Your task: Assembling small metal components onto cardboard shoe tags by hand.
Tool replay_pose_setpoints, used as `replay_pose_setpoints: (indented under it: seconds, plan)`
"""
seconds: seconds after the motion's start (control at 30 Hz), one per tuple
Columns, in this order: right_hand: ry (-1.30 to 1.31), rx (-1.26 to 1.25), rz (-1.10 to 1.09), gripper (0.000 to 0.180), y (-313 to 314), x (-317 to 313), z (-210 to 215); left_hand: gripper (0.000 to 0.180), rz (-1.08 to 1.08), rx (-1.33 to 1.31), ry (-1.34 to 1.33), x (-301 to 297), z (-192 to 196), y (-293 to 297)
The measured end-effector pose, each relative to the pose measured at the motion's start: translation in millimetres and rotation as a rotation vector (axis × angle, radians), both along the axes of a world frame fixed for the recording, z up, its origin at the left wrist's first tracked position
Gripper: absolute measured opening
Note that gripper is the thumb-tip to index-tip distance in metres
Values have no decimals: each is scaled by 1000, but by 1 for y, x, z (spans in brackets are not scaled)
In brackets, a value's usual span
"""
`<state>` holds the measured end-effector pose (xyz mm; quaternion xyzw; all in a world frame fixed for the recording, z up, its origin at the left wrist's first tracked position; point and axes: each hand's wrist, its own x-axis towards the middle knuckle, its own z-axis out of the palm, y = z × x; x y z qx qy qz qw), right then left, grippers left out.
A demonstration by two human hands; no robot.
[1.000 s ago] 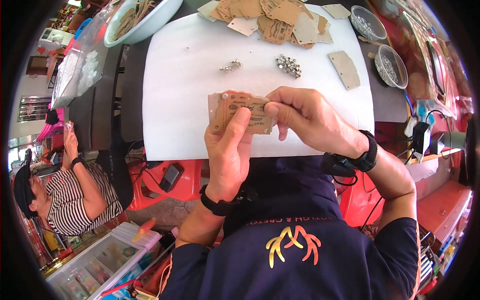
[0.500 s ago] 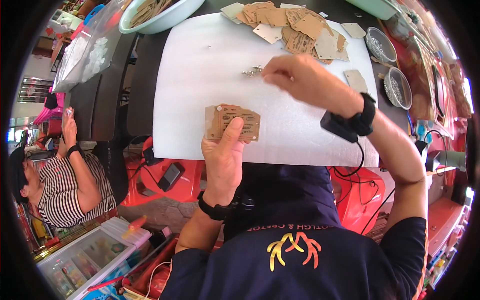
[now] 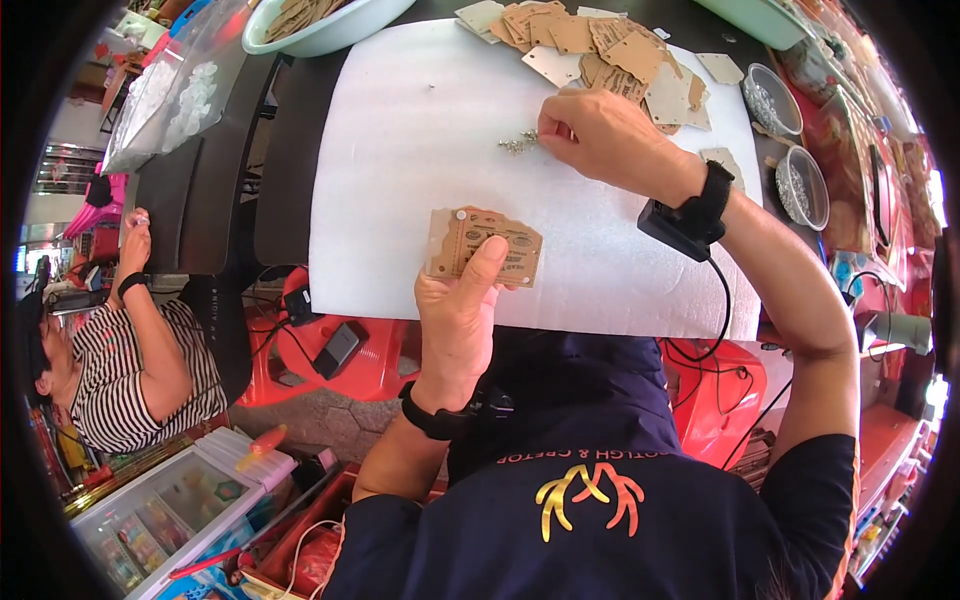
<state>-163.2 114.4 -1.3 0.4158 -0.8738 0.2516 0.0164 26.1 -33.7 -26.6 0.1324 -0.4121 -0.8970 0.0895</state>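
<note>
My left hand (image 3: 460, 325) grips a brown printed card (image 3: 512, 238) with a wavy top edge, the thumb lying across its face. A clear strip shows along the card's left side, and small round white studs sit near its corners. To the upper right, my right hand (image 3: 615, 135) is held over the white foam sheet (image 3: 390, 160), fingers curled together. Its fingertips are beside a small heap of shiny metal pieces (image 3: 518, 143). Whatever those fingers hold, if anything, is hidden.
Brown and pale cards (image 3: 615, 50) lie piled at the sheet's far side. Two clear bowls (image 3: 803, 188) of small shiny pieces stand at right. A pale green basin (image 3: 330, 35) is far left. Beyond the table's left side, a person (image 3: 150, 370) in stripes sits.
My right hand has shifted slightly up and right, and its fingers are now curled by the metal heap. The card in my left hand has tilted a little and appears slightly farther right.
</note>
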Motion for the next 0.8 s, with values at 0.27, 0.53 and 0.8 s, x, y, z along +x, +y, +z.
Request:
replay_pose_setpoints:
  seconds: [0.27, 0.53, 0.8]
  plan:
    - [25, 57, 84, 9, 16, 5, 5, 28, -6, -22, 20, -2, -2, 1]
    - [39, -44, 148, 11, 13, 22, 0, 20, -2, -42, 2, -3, 6, 4]
    - [148, -41, 142, 12, 7, 26, -4, 24, -40, -101, 6, -2, 8, 5]
